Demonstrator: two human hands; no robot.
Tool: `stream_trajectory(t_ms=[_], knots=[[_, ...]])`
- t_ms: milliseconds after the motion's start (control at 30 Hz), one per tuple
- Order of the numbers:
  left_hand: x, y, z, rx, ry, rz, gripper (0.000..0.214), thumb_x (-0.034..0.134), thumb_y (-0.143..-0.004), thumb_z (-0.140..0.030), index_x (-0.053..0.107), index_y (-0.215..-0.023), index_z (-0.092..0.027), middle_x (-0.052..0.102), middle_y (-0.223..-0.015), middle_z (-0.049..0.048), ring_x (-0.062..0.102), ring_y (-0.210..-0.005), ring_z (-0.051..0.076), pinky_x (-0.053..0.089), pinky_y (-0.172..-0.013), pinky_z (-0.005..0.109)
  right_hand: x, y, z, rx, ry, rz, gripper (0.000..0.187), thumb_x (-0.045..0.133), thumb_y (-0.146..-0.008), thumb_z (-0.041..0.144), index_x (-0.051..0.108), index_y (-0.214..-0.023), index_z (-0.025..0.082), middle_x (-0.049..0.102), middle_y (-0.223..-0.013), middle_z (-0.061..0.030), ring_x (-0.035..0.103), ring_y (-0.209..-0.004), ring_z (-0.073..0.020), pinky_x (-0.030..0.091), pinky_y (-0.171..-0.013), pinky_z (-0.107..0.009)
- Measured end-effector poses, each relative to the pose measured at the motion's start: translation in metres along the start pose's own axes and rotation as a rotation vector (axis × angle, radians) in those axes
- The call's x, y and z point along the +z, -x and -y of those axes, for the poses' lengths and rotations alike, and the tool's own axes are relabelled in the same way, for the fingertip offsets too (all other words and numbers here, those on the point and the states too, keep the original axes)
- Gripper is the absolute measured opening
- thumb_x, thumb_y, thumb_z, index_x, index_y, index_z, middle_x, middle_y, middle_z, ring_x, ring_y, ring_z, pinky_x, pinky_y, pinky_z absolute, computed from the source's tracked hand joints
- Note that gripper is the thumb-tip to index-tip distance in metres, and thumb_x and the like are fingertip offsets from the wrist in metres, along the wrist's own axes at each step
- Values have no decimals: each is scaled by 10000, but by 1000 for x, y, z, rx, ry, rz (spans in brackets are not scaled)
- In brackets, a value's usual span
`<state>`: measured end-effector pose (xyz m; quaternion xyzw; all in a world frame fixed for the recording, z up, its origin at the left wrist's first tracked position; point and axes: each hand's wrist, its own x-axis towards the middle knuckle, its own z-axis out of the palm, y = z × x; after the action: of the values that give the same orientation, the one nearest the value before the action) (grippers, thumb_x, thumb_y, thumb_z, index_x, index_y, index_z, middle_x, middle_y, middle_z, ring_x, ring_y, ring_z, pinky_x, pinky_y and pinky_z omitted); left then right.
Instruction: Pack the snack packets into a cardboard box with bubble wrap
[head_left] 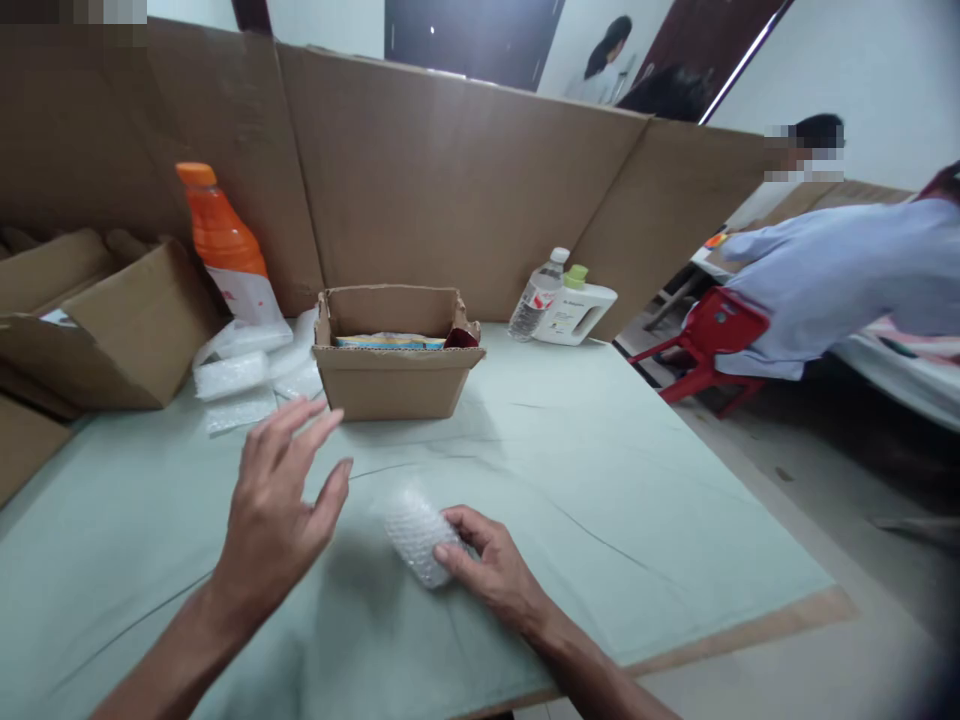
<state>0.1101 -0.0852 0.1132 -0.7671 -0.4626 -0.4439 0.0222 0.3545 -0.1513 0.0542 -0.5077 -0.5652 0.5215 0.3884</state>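
Note:
My right hand (491, 565) grips the side of a small roll of bubble wrap (421, 535) just above the table, thumb on the near side. Whether anything is inside the wrap cannot be made out. To its left, my left hand (289, 490) is raised with fingers spread and nothing in them. Behind the hands stands an open cardboard box (390, 388). Inside it lie a blue-edged packet (390, 342) and a dark red item (460, 339), mostly hidden by the front wall.
Folded bubble wrap (236, 378) lies left of the box, before an orange bottle (229, 235). Larger cartons (142, 320) stand at far left. A water bottle (536, 298) and a white jug (574, 312) stand back right. Beyond, a person sits on a red chair (720, 325).

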Motion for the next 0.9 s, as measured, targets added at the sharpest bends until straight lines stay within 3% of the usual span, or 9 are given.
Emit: stream_trajectory(t_ms=[133,267,333,433,533,633,767,833,900], knots=[[27,-76,17,141,-158,28,420,567,-908,-189,586,-1325,-142,638,-1355,156,444,-1453,355,336,-1195,579,-8,9,-6,-11,113,-7,214,659,-856,378,692,-940,184,661,-811,-9,577,-744,-157,470,-705,-263],[48,-98,34,199,-133,109,202,499,-888,-159,680,-977,-172,741,-949,80,691,-1032,277,378,-1152,560,-24,20,-9,-67,234,-76,195,658,-828,330,717,-955,195,698,-820,-24,619,-749,-180,504,-708,-273],[45,-91,34,244,-116,113,193,481,-895,-156,670,-908,-192,742,-901,54,698,-910,242,380,-1148,556,-41,26,-6,-98,256,-116,202,687,-824,334,738,-967,201,730,-853,-41,660,-784,-203,537,-744,-295],[22,-68,22,294,-102,104,193,482,-911,-151,660,-955,-212,752,-919,36,702,-915,232,348,-1178,562,-72,36,7,-163,187,-169,248,734,-853,406,757,-1007,213,759,-886,-68,705,-808,-227,577,-746,-320],[-12,-34,2,284,-77,122,188,504,-915,-148,644,-987,-250,763,-936,10,710,-922,226,329,-1203,563,-100,44,36,-262,60,-212,280,752,-883,463,755,-1040,232,766,-894,-85,736,-775,-227,593,-662,-308],[-42,3,-19,268,-74,175,221,526,-908,-151,646,-1034,-287,776,-964,-8,720,-921,219,279,-1241,548,-111,41,76,-422,82,-297,273,763,-890,467,741,-1073,266,764,-951,-77,747,-838,-232,610,-693,-335],[-62,38,-35,299,-78,218,277,541,-887,-126,657,-1083,-284,778,-939,-14,721,-886,195,216,-1275,507,-93,7,136,-694,401,-304,173,768,-902,388,745,-1030,274,725,-1019,-34,691,-970,-195,562,-829,-346],[-64,45,-38,320,-75,204,276,561,-883,-109,666,-1090,-258,774,-944,-8,717,-894,183,212,-1280,492,-72,-19,161,-723,656,-119,121,745,-918,322,755,-1017,252,722,-1008,-23,674,-935,-169,531,-846,-328],[-65,45,-38,341,-64,196,263,583,-880,-85,675,-1084,-224,768,-963,2,708,-917,168,211,-1281,471,-46,-44,179,-633,952,152,110,728,-917,268,766,-1002,209,744,-987,-41,682,-890,-174,514,-847,-329]])
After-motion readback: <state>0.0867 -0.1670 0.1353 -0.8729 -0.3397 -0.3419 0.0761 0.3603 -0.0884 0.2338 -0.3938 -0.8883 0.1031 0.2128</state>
